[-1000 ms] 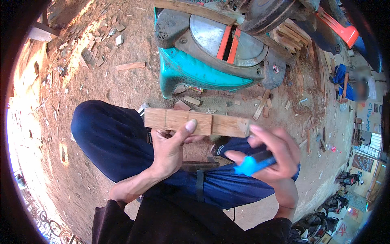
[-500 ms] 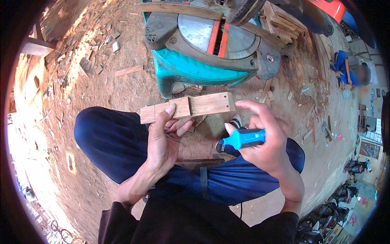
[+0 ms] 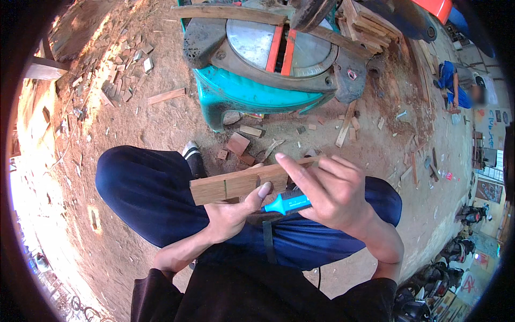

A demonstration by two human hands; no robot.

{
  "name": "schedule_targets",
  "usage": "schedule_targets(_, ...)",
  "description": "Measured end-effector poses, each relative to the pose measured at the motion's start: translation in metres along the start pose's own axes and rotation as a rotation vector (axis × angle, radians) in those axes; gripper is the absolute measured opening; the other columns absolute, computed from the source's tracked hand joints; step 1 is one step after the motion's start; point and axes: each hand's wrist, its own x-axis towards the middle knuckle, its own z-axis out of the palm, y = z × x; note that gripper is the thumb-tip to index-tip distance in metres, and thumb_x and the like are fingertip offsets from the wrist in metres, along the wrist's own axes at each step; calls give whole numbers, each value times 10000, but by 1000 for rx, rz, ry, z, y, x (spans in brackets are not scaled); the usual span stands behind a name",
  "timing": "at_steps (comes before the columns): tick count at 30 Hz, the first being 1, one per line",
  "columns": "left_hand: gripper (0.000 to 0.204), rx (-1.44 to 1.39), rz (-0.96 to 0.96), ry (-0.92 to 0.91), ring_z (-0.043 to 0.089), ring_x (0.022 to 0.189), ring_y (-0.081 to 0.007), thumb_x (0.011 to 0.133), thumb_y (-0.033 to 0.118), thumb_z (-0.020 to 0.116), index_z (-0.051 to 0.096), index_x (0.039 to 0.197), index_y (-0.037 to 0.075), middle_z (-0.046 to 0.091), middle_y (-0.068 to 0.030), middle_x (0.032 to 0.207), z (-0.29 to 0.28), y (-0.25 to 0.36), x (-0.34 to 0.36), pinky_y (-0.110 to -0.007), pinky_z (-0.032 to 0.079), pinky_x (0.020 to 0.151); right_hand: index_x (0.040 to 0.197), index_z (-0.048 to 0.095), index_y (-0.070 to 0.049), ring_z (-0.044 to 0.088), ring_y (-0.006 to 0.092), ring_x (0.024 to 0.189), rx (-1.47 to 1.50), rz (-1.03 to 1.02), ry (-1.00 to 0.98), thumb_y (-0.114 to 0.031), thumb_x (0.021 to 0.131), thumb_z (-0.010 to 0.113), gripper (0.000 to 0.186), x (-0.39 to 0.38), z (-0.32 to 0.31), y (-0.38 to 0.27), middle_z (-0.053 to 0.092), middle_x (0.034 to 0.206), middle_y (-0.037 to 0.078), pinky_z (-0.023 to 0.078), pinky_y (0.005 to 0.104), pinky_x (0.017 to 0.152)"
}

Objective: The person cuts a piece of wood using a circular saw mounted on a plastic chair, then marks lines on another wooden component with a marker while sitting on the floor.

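My left hand (image 3: 228,219) is closed round a short light-brown wooden board (image 3: 210,191), its thumb pressed along the near face. A dark line crosses that face near the left end. In my right hand (image 3: 340,196) is a blue highlighter (image 3: 292,203), its narrow end pointing left, close to my left thumb. The right index finger stretches over the board's upper edge towards its right part. My right fingers hide the board's right end. Both hands are above my lap, between my bent knees.
A mitre saw (image 3: 249,43) with a round metal table rests on a teal plastic stool (image 3: 257,92) ahead. Wood offcuts (image 3: 237,144) litter the dirt floor before it. Boards are stacked (image 3: 370,27) at the back right. Another person in blue (image 3: 448,80) sits far right.
The board has come lower and turned, showing another face. My right hand has moved left and brought the highlighter beside my left thumb. The view has shifted slightly.
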Motion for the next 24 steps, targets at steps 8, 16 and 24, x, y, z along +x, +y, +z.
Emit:
schedule_targets(8, 455, 220, 3, -49, 714, 962, -169, 922, 86, 761, 613, 1314, -91, 724, -140, 1142, -11, -6, -1, -324, 599, 870, 1267, 709, -13, 513, 155, 590, 9, -41, -43, -97, 711, 681, 563, 2, -8, -6, 488, 638, -10, 445, 303, 556)
schedule_targets(16, 448, 230, 11, -67, 717, 940, -171, 920, 69, 756, 611, 1311, -96, 720, -142, 1137, -13, -6, -2, -315, 608, 839, 1278, 703, -5, 508, 144, 594, 20, -46, -39, -94, 717, 674, 569, 4, -9, -9, 476, 641, -17, 429, 300, 549)
schedule_targets(24, 502, 131, -93, -9, 698, 992, -201, 916, 99, 752, 571, 1345, -87, 687, -162, 1174, -9, -3, -2, -348, 602, 858, 1322, 676, 12, 575, 168, 624, 43, 2, -59, -120, 718, 722, 620, 2, -8, -8, 544, 677, 0, 481, 315, 574)
